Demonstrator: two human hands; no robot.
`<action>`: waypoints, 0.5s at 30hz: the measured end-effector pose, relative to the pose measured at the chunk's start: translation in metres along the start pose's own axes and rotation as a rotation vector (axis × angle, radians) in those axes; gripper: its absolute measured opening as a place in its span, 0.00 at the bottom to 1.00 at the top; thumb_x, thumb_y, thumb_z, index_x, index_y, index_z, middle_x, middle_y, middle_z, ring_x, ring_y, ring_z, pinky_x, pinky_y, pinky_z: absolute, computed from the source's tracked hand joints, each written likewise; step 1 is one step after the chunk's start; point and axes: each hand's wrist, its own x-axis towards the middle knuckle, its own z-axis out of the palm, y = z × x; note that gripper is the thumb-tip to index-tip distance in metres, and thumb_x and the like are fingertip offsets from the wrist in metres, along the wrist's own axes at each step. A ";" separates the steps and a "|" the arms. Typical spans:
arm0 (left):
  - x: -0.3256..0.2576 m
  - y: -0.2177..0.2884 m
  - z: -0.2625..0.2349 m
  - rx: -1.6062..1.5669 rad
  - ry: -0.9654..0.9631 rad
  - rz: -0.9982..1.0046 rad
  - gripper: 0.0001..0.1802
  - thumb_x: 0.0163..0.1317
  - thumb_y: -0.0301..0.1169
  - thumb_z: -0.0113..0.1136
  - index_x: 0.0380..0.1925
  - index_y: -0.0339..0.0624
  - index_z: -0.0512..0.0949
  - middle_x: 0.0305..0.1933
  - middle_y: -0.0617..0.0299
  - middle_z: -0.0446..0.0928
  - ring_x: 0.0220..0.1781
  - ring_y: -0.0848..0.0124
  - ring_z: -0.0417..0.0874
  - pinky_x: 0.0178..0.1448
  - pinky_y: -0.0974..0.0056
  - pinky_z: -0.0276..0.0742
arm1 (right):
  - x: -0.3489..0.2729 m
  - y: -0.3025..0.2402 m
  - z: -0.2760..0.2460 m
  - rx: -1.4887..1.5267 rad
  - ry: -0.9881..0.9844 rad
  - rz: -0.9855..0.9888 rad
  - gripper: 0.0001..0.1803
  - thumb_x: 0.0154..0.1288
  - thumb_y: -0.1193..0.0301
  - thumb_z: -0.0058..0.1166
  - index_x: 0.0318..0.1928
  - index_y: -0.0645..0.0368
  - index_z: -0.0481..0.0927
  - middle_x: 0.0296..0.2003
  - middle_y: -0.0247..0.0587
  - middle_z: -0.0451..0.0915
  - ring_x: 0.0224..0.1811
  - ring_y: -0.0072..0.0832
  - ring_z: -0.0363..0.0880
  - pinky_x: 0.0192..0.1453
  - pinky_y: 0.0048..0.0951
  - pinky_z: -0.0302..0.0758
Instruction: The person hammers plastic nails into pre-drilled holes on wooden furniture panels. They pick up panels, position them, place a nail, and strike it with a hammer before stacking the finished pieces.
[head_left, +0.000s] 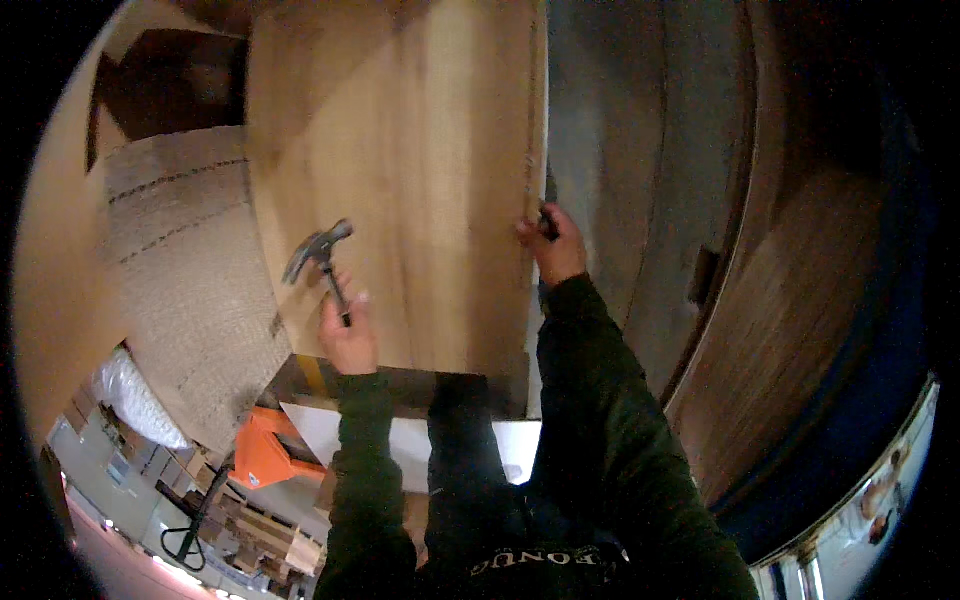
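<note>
My left hand (350, 338) grips the handle of a claw hammer (322, 248), its dark metal head raised over a broad light-brown panel (430, 180). At the panel's right edge, my right hand (563, 250) is closed, with thumb and fingers around a small dark piece (547, 222). That piece is too small and blurred to name. Both forearms, in dark sleeves, come in from below.
Right of the panel lies a grey board surface (640, 150), then a brown wood-grain panel (790, 330). Padded wrapping (195, 280) covers something at left. An orange piece of equipment (265, 452) and a plastic-wrapped bundle (140, 400) stand at lower left.
</note>
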 end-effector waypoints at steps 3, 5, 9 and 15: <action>0.013 -0.061 -0.066 0.098 0.184 -0.035 0.17 0.53 0.30 0.51 0.44 0.37 0.69 0.36 0.54 0.73 0.36 0.66 0.72 0.41 0.63 0.67 | -0.023 -0.016 -0.011 0.189 -0.101 0.204 0.20 0.52 0.60 0.53 0.38 0.64 0.70 0.25 0.31 0.69 0.29 0.19 0.66 0.36 0.20 0.65; 0.020 -0.105 -0.065 0.274 0.329 0.137 0.16 0.53 0.32 0.51 0.42 0.37 0.69 0.36 0.52 0.72 0.35 0.63 0.72 0.40 0.62 0.67 | -0.016 0.032 -0.048 -0.007 -0.187 0.180 0.21 0.56 0.58 0.49 0.39 0.65 0.70 0.29 0.34 0.71 0.33 0.22 0.66 0.40 0.22 0.64; -0.004 -0.137 -0.063 0.348 0.236 0.007 0.13 0.53 0.34 0.50 0.33 0.34 0.69 0.33 0.46 0.70 0.32 0.57 0.72 0.34 0.60 0.66 | -0.051 0.066 -0.090 0.247 0.078 0.240 0.25 0.59 0.54 0.42 0.43 0.65 0.69 0.38 0.39 0.73 0.39 0.27 0.69 0.45 0.26 0.64; -0.096 -0.155 -0.015 0.263 0.423 -0.454 0.10 0.53 0.34 0.52 0.29 0.37 0.71 0.25 0.52 0.71 0.28 0.59 0.71 0.34 0.60 0.66 | -0.092 0.069 -0.133 0.287 0.196 0.371 0.27 0.59 0.52 0.39 0.47 0.65 0.68 0.41 0.43 0.72 0.41 0.32 0.70 0.46 0.30 0.65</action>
